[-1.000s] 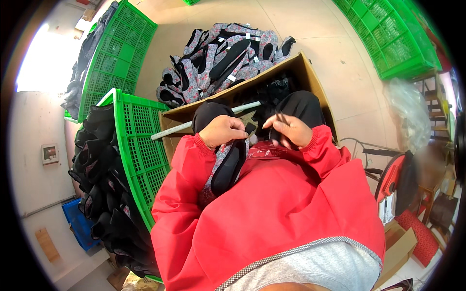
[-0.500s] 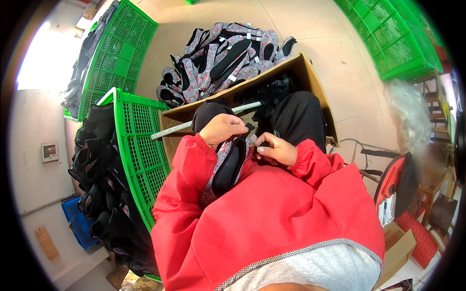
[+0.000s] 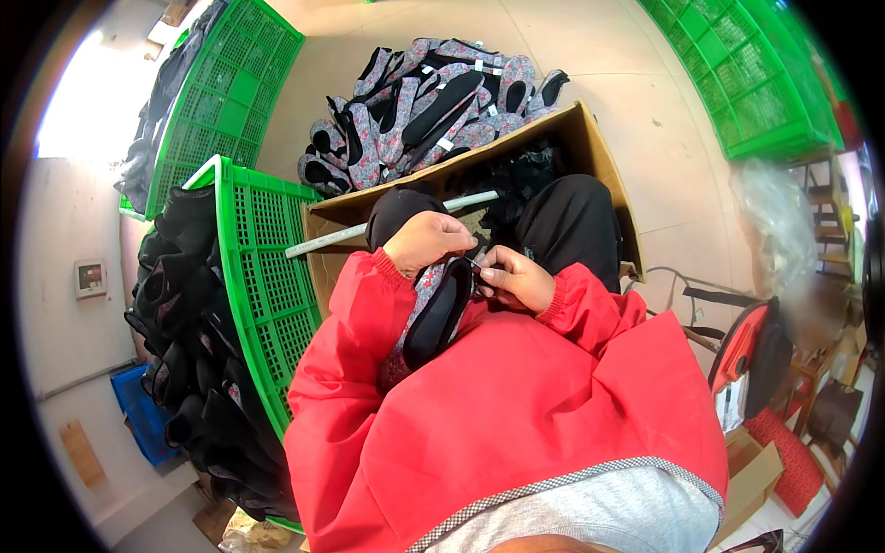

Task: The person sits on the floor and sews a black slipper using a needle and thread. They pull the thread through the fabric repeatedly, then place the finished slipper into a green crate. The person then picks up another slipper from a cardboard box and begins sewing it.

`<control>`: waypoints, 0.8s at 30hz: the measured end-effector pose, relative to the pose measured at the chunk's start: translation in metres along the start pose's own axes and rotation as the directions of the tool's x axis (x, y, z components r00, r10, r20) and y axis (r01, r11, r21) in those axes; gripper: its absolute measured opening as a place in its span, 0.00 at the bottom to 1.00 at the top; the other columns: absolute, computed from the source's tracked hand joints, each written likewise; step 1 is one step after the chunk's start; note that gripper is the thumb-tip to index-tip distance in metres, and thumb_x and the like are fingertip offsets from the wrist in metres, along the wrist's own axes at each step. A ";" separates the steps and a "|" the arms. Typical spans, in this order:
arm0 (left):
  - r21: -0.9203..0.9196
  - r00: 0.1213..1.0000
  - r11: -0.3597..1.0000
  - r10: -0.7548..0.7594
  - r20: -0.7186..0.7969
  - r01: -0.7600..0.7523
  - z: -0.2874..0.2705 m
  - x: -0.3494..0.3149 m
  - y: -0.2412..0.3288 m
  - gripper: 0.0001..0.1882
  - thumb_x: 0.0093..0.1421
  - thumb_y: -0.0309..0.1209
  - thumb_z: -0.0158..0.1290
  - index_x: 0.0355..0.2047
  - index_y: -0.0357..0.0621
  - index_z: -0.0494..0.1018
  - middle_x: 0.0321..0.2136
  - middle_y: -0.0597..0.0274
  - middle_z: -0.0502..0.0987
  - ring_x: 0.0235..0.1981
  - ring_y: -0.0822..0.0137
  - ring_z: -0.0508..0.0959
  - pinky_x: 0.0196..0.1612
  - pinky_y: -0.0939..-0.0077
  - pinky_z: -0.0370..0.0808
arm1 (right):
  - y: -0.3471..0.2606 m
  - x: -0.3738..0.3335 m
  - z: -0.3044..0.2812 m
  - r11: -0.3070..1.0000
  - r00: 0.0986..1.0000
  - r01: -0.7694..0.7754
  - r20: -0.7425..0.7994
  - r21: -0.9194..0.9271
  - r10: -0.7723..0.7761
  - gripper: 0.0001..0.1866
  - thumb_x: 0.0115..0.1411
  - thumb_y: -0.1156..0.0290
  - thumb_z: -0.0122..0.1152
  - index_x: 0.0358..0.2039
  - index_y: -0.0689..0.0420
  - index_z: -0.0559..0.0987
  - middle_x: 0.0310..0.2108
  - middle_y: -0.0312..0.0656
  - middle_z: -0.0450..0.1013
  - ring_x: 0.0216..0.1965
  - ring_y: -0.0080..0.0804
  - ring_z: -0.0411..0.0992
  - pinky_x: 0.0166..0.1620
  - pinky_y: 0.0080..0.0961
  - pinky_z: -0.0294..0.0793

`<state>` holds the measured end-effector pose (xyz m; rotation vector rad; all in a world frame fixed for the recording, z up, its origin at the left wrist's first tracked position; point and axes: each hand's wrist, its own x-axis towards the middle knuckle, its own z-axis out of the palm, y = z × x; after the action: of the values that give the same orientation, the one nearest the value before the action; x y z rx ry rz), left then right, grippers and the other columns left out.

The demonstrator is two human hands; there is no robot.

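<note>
A floral slipper [image 3: 441,318] with a black lining lies in the lap, just on the near side of the cardboard box [image 3: 604,152]. The left hand [image 3: 430,243] pinches its upper end; the right hand [image 3: 518,279], close beside, grips what looks like a thin tool [image 3: 475,264] against that end. Work on this piece seems underway, not complete. Beyond the box lies a pile of matching slippers [image 3: 442,115]; left of it, a green crate [image 3: 275,267] holds black footwear [image 3: 189,323]. Which are finished, I cannot tell.
</note>
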<state>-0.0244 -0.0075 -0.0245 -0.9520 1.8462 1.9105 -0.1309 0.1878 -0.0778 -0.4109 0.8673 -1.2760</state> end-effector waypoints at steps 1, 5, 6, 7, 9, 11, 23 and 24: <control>0.013 1.000 1.000 0.003 0.000 -0.003 0.000 0.000 0.001 0.09 0.57 0.29 0.57 0.23 0.37 0.78 0.19 0.73 0.72 0.21 0.82 0.67 0.25 0.84 0.62 | 0.007 0.004 -0.002 1.000 1.000 0.025 -0.005 0.006 -0.025 0.13 0.67 0.63 0.55 0.42 0.59 0.68 0.27 0.38 0.71 0.17 0.15 0.58 0.20 0.15 0.56; 0.015 1.000 1.000 0.006 -0.014 -0.006 0.001 -0.001 0.001 0.09 0.58 0.29 0.57 0.23 0.37 0.78 0.18 0.74 0.71 0.20 0.82 0.66 0.24 0.84 0.61 | 0.010 0.008 -0.001 0.999 0.999 0.042 -0.004 0.022 -0.042 0.13 0.67 0.62 0.56 0.42 0.59 0.68 0.26 0.36 0.70 0.17 0.16 0.58 0.21 0.15 0.56; 0.006 1.000 1.000 0.006 -0.019 -0.006 0.001 -0.001 0.001 0.09 0.58 0.29 0.57 0.24 0.37 0.78 0.18 0.75 0.71 0.20 0.82 0.66 0.24 0.84 0.61 | 0.010 0.008 -0.001 0.999 0.999 0.043 0.002 0.030 -0.043 0.13 0.67 0.62 0.56 0.42 0.59 0.68 0.26 0.37 0.70 0.17 0.16 0.58 0.21 0.15 0.56; 0.007 1.000 1.000 0.004 -0.015 -0.004 0.001 -0.001 0.002 0.09 0.58 0.29 0.57 0.24 0.37 0.78 0.19 0.75 0.72 0.20 0.83 0.66 0.24 0.84 0.61 | 0.010 0.008 -0.001 0.998 0.999 0.044 0.007 0.039 -0.044 0.13 0.67 0.62 0.56 0.42 0.58 0.68 0.26 0.37 0.70 0.17 0.16 0.58 0.21 0.15 0.55; 0.010 1.000 1.000 -0.002 -0.008 0.002 0.001 -0.002 0.003 0.09 0.58 0.29 0.57 0.25 0.37 0.79 0.19 0.75 0.72 0.21 0.83 0.66 0.24 0.84 0.61 | 0.010 0.009 -0.001 0.997 0.999 0.037 0.015 0.064 -0.038 0.13 0.67 0.62 0.56 0.43 0.58 0.68 0.26 0.37 0.70 0.17 0.16 0.57 0.20 0.15 0.55; -0.019 1.000 1.000 0.013 -0.015 -0.013 0.000 0.002 -0.005 0.09 0.58 0.30 0.58 0.25 0.37 0.79 0.19 0.75 0.72 0.21 0.83 0.66 0.24 0.84 0.61 | 0.008 0.008 0.001 0.995 1.000 0.020 0.018 0.095 -0.022 0.13 0.67 0.62 0.56 0.43 0.57 0.68 0.27 0.37 0.69 0.17 0.15 0.56 0.20 0.15 0.54; -0.001 1.000 1.000 0.022 -0.022 -0.022 0.001 0.003 -0.003 0.08 0.58 0.30 0.57 0.25 0.38 0.78 0.20 0.74 0.73 0.21 0.82 0.68 0.24 0.85 0.63 | 0.005 0.009 0.003 0.994 0.999 0.035 0.009 0.100 -0.036 0.12 0.67 0.63 0.56 0.43 0.56 0.68 0.27 0.37 0.69 0.17 0.15 0.55 0.21 0.14 0.54; -0.003 0.999 1.000 0.026 -0.023 -0.026 0.002 0.004 -0.004 0.08 0.58 0.30 0.57 0.25 0.38 0.78 0.20 0.74 0.73 0.21 0.82 0.68 0.24 0.85 0.63 | 0.006 0.009 0.003 0.995 0.999 0.040 0.004 0.096 -0.040 0.12 0.67 0.63 0.56 0.43 0.56 0.68 0.27 0.37 0.69 0.17 0.15 0.55 0.21 0.14 0.54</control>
<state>-0.0254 -0.0065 -0.0305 -0.9598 1.8779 1.9260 -0.1245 0.1803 -0.0827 -0.3568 0.7925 -1.3472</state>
